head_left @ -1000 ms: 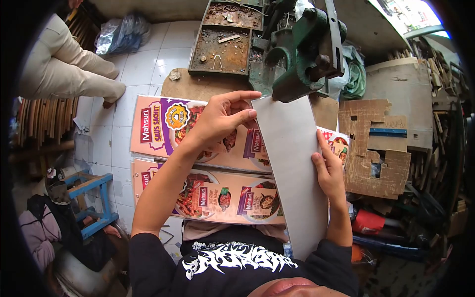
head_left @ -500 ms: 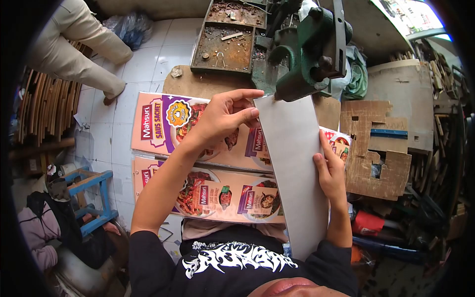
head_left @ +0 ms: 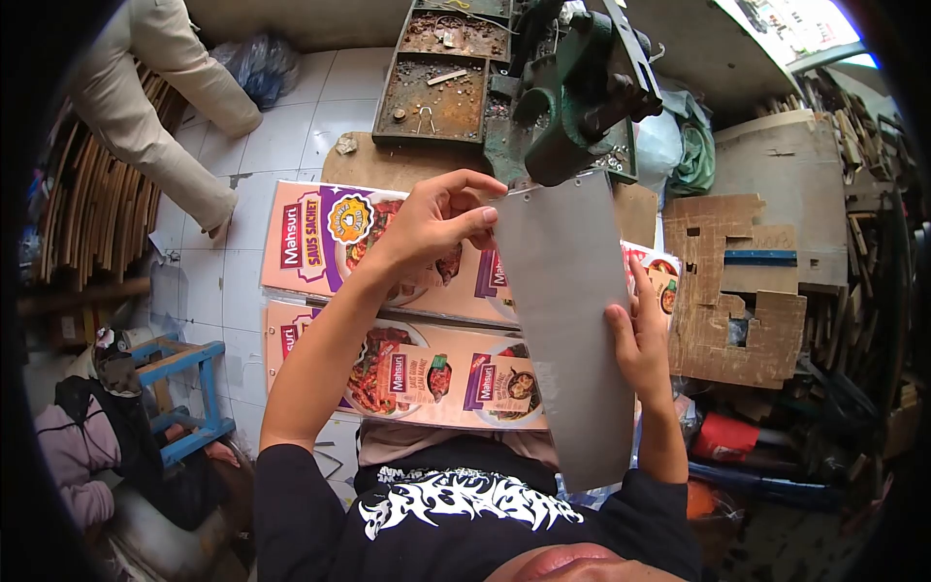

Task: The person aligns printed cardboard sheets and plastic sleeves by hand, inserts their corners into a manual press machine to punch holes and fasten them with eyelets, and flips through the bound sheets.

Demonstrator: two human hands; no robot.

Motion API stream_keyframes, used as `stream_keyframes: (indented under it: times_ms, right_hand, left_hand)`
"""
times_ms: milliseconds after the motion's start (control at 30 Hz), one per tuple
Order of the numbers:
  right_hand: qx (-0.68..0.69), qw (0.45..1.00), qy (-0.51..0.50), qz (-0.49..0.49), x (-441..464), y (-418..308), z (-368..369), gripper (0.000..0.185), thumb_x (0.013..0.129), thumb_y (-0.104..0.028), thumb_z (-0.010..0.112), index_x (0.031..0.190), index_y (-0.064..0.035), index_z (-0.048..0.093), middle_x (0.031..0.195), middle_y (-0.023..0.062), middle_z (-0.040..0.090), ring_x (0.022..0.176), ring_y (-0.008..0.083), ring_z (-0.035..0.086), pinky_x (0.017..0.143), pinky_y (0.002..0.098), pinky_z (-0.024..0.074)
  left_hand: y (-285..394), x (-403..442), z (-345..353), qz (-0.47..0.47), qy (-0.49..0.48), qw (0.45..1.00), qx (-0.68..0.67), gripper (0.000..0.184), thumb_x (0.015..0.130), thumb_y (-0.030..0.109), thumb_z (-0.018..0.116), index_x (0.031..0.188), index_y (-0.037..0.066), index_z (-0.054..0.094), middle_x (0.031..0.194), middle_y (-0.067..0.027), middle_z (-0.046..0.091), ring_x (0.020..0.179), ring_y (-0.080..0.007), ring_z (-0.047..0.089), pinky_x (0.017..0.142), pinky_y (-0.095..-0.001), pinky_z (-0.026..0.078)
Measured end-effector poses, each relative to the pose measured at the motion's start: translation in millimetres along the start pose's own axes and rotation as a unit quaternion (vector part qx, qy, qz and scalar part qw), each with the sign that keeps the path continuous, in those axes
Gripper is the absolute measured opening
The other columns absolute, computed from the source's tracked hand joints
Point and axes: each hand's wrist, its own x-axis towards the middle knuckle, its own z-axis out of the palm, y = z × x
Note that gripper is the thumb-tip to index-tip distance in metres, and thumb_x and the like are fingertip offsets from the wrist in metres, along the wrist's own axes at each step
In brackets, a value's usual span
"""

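Observation:
A long grey sheet (head_left: 567,320), plain on the side facing me, slants from the press down toward my shirt. Its upper left corner is pinched between the thumb and fingers of my left hand (head_left: 446,223). My right hand (head_left: 642,339) grips the right edge, thumb on top and the other fingers partly hidden. Small rings or holes show along the sheet's top edge, just below the head of a green metal press (head_left: 567,136). Under my arms lie two stacks of printed sauce panels, an upper stack (head_left: 301,238) and a lower stack (head_left: 427,378).
Beside the press stands a rusty compartment tray (head_left: 432,97) with small metal bits. Cut brown boards (head_left: 718,339) lean at right. A blue stool frame (head_left: 184,388) is at left, and a person in light trousers (head_left: 145,126) stands on the tiles.
The sheet's top edge has come out from under the press head and shifted slightly left, and its surface looks darker. Both hands keep their hold.

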Motion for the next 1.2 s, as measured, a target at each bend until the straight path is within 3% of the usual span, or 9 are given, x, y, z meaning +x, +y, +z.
stream_keyframes:
  times_ms: [100,433,600,633,667,767,867,1000,1200]
  right_hand:
    - [-0.145,0.985,-0.031,-0.084,-5.1,-6.5,-7.6,0.051,0.096,-0.008,0.054,0.142,0.0059,0.037,0.125,0.0235,0.060,0.112,0.0264,0.061,0.095,0.0325,0.0442]
    - [-0.078,0.997,-0.005,-0.011,-30.0,-16.6,-3.7,0.045,0.099,-0.009,0.050,0.141,0.0041,0.041,0.131,0.0232,0.057,0.123,0.0266,0.055,0.102,0.0333,0.0394]
    - [0.106,0.989,-0.065,0.082,-42.0,-23.2,-4.0,0.035,0.103,-0.019,0.042,0.124,0.0065,0.054,0.108,0.0121,0.065,0.099,0.0156,0.059,0.090,0.0258,0.0429]
    - [0.126,0.988,-0.050,0.075,-43.1,-24.2,3.5,0.038,0.102,-0.028,0.042,0.112,0.0060,0.056,0.087,0.0073,0.062,0.076,0.0099,0.055,0.069,0.0240,0.0444]
    - [0.125,0.988,-0.046,0.074,-42.3,-7.3,1.3,0.038,0.102,-0.028,0.042,0.112,0.0060,0.056,0.087,0.0073,0.062,0.076,0.0099,0.055,0.069,0.0240,0.0444]
    - [0.546,0.731,-0.359,0.196,-44.5,15.0,7.9,0.054,0.093,-0.049,0.053,0.106,0.0035,0.052,0.063,0.0021,0.044,0.048,0.0100,0.037,0.042,0.0256,0.0261]
    - [0.666,0.551,-0.458,0.205,-39.5,-19.1,28.2,0.057,0.089,-0.051,0.057,0.102,0.0045,0.051,0.067,0.0030,0.047,0.051,0.0116,0.041,0.048,0.0254,0.0326]
    - [0.693,0.416,-0.532,0.251,-43.1,-16.3,50.7,0.059,0.089,-0.055,0.054,0.098,0.0028,0.050,0.068,0.0025,0.046,0.054,0.0131,0.043,0.053,0.0267,0.0359]
    - [0.713,0.328,-0.571,0.240,-42.8,-19.4,60.6,0.064,0.085,-0.061,0.054,0.098,0.0013,0.049,0.068,0.0015,0.045,0.057,0.0124,0.041,0.055,0.0268,0.0352]
  left_hand:
    - [-0.5,-0.5,1.2,-0.022,-0.010,0.999,-0.021,0.030,0.091,0.011,0.065,0.117,-0.002,0.057,0.085,-0.0098,0.069,0.072,-0.0142,0.067,0.066,-0.0263,0.056]
    - [-9.0,-6.6,-8.6,0.057,-0.105,0.992,-0.049,0.036,0.096,0.029,0.059,0.109,-0.005,0.061,0.085,-0.0111,0.068,0.075,-0.0156,0.067,0.069,-0.0285,0.054]
    - [-9.1,-6.5,-10.5,0.058,-0.117,0.987,-0.089,0.047,0.099,0.038,0.049,0.109,-0.006,0.061,0.083,-0.0116,0.067,0.081,-0.0177,0.066,0.078,-0.0294,0.050]
    - [-9.0,-6.5,-9.5,0.054,-0.113,0.989,-0.084,0.046,0.099,0.038,0.049,0.109,-0.006,0.061,0.082,-0.0118,0.067,0.080,-0.0179,0.066,0.078,-0.0293,0.050]
    - [-9.3,-5.9,-9.0,0.051,-0.108,0.990,-0.078,0.046,0.099,0.038,0.049,0.108,-0.005,0.061,0.080,-0.0119,0.067,0.079,-0.0180,0.066,0.078,-0.0292,0.050]
    - [-10.4,-5.4,-8.7,0.048,-0.100,0.992,-0.067,0.044,0.100,0.037,0.049,0.108,-0.005,0.061,0.078,-0.0123,0.067,0.079,-0.0178,0.066,0.077,-0.0289,0.050]
    - [-9.6,-5.4,-9.0,0.051,-0.095,0.993,-0.058,0.042,0.100,0.035,0.048,0.107,-0.004,0.061,0.078,-0.0125,0.067,0.078,-0.0175,0.066,0.076,-0.0284,0.050]
    - [-13.2,-3.6,-9.4,0.054,-0.090,0.994,-0.039,0.041,0.100,0.034,0.048,0.107,-0.004,0.062,0.079,-0.0120,0.068,0.078,-0.0165,0.066,0.075,-0.0275,0.050]
    - [-10.1,-5.1,-7.0,0.064,-0.081,0.994,-0.021,0.038,0.100,0.032,0.048,0.106,-0.003,0.062,0.080,-0.0107,0.068,0.078,-0.0152,0.067,0.075,-0.0265,0.050]
